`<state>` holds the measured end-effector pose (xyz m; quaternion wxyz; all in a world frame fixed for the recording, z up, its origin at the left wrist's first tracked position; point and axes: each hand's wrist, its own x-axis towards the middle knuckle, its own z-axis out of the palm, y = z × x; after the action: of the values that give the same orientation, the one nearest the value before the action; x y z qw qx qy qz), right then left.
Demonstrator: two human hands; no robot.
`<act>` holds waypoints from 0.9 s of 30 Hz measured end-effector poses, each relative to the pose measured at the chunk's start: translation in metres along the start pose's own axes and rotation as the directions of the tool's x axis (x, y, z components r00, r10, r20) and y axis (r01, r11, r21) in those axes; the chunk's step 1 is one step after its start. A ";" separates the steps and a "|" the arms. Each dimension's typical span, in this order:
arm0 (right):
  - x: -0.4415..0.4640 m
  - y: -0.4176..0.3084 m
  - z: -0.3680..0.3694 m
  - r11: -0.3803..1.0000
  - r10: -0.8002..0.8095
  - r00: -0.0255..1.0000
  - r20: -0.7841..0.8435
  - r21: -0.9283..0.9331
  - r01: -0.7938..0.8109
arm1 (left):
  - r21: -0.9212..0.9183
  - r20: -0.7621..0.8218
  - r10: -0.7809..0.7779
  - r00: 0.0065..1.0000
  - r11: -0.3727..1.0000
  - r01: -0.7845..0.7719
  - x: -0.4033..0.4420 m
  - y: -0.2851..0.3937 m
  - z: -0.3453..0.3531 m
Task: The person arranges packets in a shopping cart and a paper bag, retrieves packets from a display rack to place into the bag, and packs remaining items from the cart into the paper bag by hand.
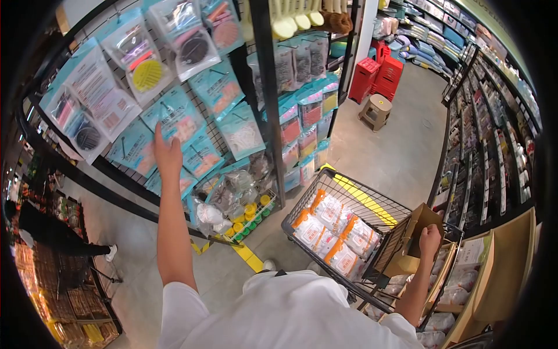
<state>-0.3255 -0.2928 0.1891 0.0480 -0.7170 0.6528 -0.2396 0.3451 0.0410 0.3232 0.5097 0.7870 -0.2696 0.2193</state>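
My left hand [168, 152] reaches up to the rack, its index finger extended against a teal packet [174, 116] that hangs on a hook. More teal packets hang around it, among them one with a yellow round item [146, 74]. On the right, my right hand [429, 239] is closed at the edge of an open cardboard box [410, 232] at the cart's end; whether it grips the box cannot be made out. White and orange packages [308, 230] lie in the wire shopping cart [372, 210] in front of me.
A beige stool [376, 110] and red containers [383, 75] stand on the floor beyond the cart. Long stocked shelves [482, 139] line the right side. A person in dark clothes [49, 230] is at the far left. Yellow tape [249, 256] marks the floor.
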 end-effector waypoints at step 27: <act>0.033 0.126 0.146 0.890 0.450 0.815 0.365 -0.108 -0.443 | 0.126 0.759 -0.308 0.574 0.934 0.335 -0.391 0.054 0.042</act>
<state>-0.3806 -0.3784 0.0220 0.2220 -0.5770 0.7827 -0.0719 0.0161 0.0629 0.1016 0.3897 0.8320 -0.3163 -0.2363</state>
